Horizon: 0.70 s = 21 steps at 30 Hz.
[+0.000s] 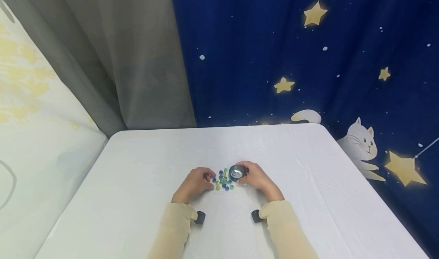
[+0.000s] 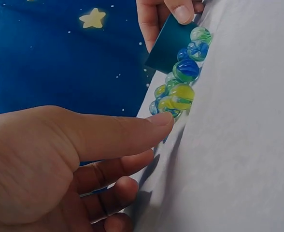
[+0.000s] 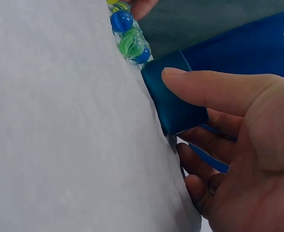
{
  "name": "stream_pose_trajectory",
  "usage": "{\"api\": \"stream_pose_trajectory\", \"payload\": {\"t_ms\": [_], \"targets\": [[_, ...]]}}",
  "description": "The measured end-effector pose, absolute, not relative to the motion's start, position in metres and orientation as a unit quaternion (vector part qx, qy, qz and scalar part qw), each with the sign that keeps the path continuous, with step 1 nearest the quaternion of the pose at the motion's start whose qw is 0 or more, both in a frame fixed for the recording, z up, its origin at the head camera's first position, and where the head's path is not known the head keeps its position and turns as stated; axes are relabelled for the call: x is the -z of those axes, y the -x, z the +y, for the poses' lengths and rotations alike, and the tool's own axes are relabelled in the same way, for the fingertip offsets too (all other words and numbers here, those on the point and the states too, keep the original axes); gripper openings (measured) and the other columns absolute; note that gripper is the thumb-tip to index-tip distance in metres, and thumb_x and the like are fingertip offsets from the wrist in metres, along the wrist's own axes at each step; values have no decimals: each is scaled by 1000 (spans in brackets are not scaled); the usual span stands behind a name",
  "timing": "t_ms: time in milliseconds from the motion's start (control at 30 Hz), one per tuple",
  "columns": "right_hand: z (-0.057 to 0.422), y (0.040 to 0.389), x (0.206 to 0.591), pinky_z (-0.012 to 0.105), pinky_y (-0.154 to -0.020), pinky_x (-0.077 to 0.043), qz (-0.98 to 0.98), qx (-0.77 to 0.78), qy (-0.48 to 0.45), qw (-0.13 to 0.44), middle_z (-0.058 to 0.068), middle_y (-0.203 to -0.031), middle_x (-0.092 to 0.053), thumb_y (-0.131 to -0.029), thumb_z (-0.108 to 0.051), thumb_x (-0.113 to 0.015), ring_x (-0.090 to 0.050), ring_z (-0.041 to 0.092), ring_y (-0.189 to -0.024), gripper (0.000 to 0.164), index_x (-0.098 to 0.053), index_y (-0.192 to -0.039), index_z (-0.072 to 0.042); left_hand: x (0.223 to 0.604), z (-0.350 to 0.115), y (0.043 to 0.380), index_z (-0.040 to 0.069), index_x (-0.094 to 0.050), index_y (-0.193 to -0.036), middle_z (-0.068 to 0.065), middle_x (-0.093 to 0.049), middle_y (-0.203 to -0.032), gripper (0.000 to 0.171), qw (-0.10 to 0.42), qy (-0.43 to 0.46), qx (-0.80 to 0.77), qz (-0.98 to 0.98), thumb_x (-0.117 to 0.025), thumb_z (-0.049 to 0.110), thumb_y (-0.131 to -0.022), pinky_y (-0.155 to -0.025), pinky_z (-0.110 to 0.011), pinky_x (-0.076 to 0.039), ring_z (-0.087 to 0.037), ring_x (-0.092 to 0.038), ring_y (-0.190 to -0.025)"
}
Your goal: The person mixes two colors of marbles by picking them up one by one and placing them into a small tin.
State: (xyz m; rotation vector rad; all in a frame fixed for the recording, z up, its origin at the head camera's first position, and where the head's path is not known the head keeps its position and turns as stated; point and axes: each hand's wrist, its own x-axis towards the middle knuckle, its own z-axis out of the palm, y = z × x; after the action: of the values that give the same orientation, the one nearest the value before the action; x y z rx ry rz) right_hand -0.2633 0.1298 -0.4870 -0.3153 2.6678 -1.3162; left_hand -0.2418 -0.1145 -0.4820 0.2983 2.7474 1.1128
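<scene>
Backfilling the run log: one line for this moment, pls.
left hand: at marbles, contact unclear | right hand: grips teal container beside marbles | marbles: clustered on white table

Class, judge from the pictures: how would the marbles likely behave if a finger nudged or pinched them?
The marbles would probably roll, being round and loose on the white surface. Their smooth, shiny look suggests they may slip in a pinch. As they cluster closely, pushing one could move its neighbours.

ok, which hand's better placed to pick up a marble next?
Left, I'd say: the left hand looks empty, thumb and fingers reaching right beside the marbles. The right hand is busy gripping the teal container.
</scene>
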Motion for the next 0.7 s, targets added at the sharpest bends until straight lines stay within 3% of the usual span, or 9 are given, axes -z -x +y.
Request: {"api": "stream_pose_trajectory", "payload": {"t_ms": [433,700], "targets": [[131,264,488,53,-101,-37,885,446,104,79,7,-123,-63,-69,-5,-83,-54,31,-120,58,-64,-123,-12,485,-111,242,12,-71,-103,4,-57,-82,30,73,-96,-367,922,-79,6,-75,-81,-38,-44,-15,-52,-79],[131,264,487,53,-101,-37,885,446,102,82,7,-123,-63,-69,-5,-83,-55,31,-120,58,-64,-124,-12,486,-107,243,13,-72,-97,4,-56,-77,20,59,-82,-357,929,-76,8,-79,-76,-37,-44,-15,-52,-75]]}}
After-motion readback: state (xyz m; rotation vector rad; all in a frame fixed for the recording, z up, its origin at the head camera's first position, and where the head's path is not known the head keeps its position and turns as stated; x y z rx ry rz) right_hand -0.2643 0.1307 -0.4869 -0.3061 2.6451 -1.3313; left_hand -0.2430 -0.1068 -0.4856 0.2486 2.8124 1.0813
